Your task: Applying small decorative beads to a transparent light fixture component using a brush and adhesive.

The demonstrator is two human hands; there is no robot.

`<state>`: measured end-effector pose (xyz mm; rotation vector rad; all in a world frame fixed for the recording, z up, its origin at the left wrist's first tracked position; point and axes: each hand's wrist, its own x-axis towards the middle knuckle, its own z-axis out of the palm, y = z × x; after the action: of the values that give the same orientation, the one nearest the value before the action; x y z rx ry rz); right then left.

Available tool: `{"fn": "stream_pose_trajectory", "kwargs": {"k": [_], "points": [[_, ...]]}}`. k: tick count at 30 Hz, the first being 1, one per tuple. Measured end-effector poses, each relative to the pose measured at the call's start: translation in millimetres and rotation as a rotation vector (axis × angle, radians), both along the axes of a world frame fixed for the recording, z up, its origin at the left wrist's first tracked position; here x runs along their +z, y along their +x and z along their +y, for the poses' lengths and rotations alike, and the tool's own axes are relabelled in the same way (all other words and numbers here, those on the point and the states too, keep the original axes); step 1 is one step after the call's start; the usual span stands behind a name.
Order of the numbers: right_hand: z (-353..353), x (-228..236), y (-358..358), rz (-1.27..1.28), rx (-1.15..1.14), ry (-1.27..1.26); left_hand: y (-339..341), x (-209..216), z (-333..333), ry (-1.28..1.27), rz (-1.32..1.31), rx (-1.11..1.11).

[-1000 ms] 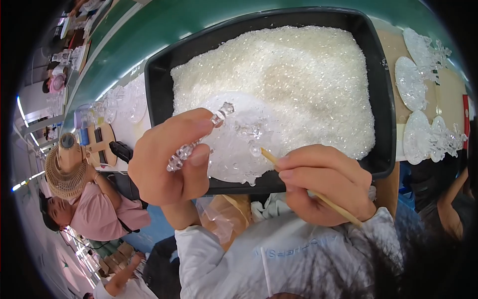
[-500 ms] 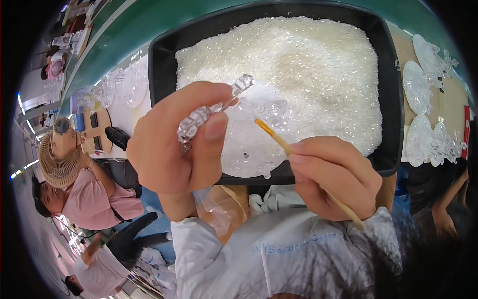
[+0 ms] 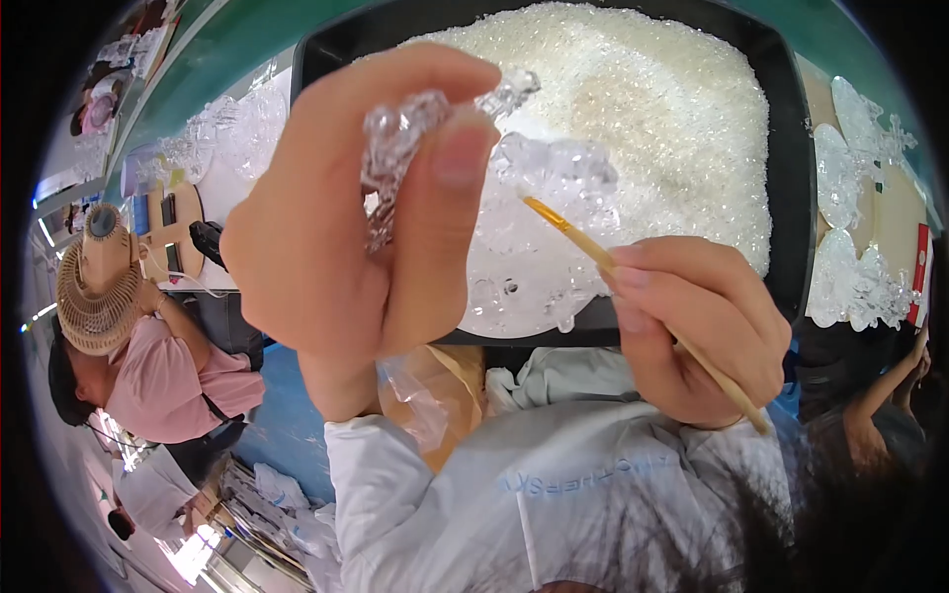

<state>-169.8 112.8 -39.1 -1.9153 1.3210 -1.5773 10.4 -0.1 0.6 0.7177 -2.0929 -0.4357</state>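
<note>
Left hand (image 3: 341, 203) was closed, thumb and fingers pinching a clear faceted piece (image 3: 400, 133), which was raised in front of the tray's left part; its knobby end stuck out past the fingertips. Right hand (image 3: 707, 326) was gripping a slim brush (image 3: 596, 252) pen-style, pale wooden handle, yellow band near the tip, handle slanting down to the right past the palm. Brush tip pointed up-left at a whitish translucent disc (image 3: 524, 287) with clear lumps on its upper part and lower edge; couldn't tell whether the tip touched it, nor whether the disc was joined to the pinched piece. Disc showed beside the left thumb, over the near part of a black tray (image 3: 793, 188) heaped with glittery clear-white granules (image 3: 692, 128). Right of the tray, more clear ornate pieces (image 3: 838, 183) sat on the tan tabletop (image 3: 895, 203), a red item (image 3: 920, 267) near them at its edge. Left of the tray, another group of clear pieces (image 3: 242, 133), a black object (image 3: 206, 240) nearer the wrist. Below the tray, a brown bag (image 3: 465, 381) with clear plastic (image 3: 420, 400), grey cloth (image 3: 563, 379) just beside. Far left, a co-worker in pink (image 3: 158, 385) was by a beige fan (image 3: 94, 292).
</note>
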Motion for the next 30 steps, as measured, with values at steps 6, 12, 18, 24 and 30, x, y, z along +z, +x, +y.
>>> {"fn": "stream_pose_trajectory", "kwargs": {"k": [6,12,18,24,30], "points": [[-1.3,-2.0,2.5,-0.001,-0.055,-0.036,1.2,-4.8,5.6,0.125,0.122,-0.027],[0.0,0.0,2.1,-0.028,-0.051,-0.032,1.5,-3.6,6.0,0.141,0.143,-0.02],[0.0,0.9,1.2,0.026,-0.042,-0.023,0.4,-1.6,11.4,0.144,0.127,0.013],[-0.8,4.0,0.7,0.074,-0.018,-0.009,1.9,1.1,14.9,0.153,0.13,-0.004],[-1.8,-3.0,-2.7,0.024,0.014,-0.06,-3.4,-6.2,6.4,0.137,0.096,0.005]]}}
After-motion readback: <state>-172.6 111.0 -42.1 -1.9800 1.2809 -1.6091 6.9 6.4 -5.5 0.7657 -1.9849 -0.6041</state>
